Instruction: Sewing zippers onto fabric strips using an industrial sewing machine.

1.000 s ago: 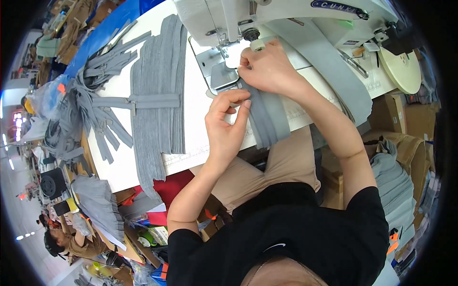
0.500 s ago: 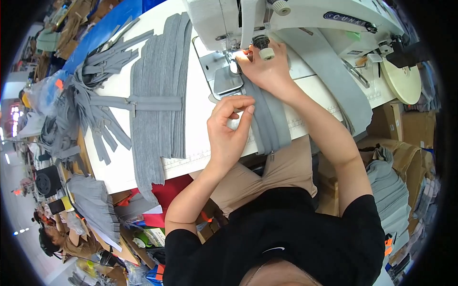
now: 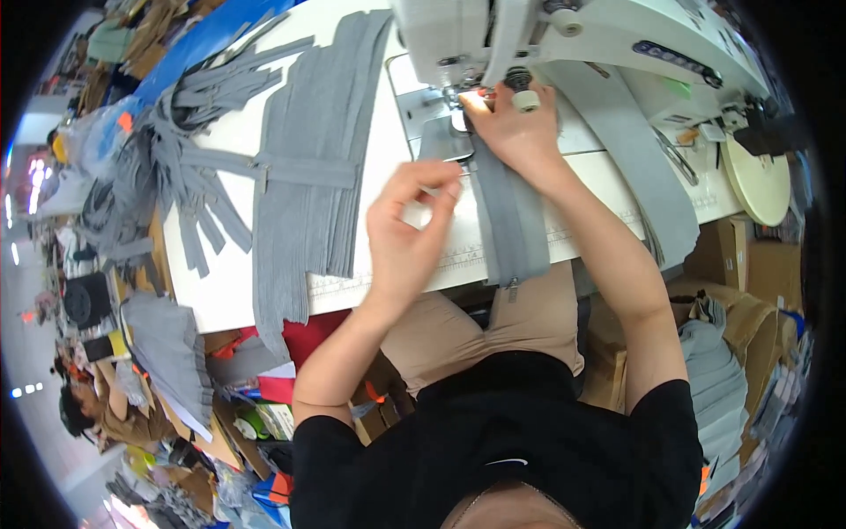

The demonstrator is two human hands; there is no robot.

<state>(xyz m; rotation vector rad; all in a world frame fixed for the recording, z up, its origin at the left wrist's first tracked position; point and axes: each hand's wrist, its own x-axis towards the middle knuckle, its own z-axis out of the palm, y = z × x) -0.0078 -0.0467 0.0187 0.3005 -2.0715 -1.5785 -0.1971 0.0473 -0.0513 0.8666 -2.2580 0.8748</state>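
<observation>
A long grey zipper strip (image 3: 511, 220) lies on the white table (image 3: 388, 141), running from the presser foot of the white sewing machine (image 3: 529, 35) down over the table's front edge. My right hand (image 3: 515, 128) grips the strip's far end right at the needle. My left hand (image 3: 410, 238) hovers just left of the strip with its fingers loosely curled and apart, holding nothing.
A stack of grey strips (image 3: 308, 176) lies to the left on the table, with more loose strips (image 3: 176, 167) beyond it. A wide grey band (image 3: 634, 150) runs down the right side, next to scissors (image 3: 674, 154) and a cream disc (image 3: 758, 181). Cardboard boxes (image 3: 749, 264) stand at the right.
My right hand has slid the strip's end further under the presser foot. My left hand has let go of the strip and lifted off to its left.
</observation>
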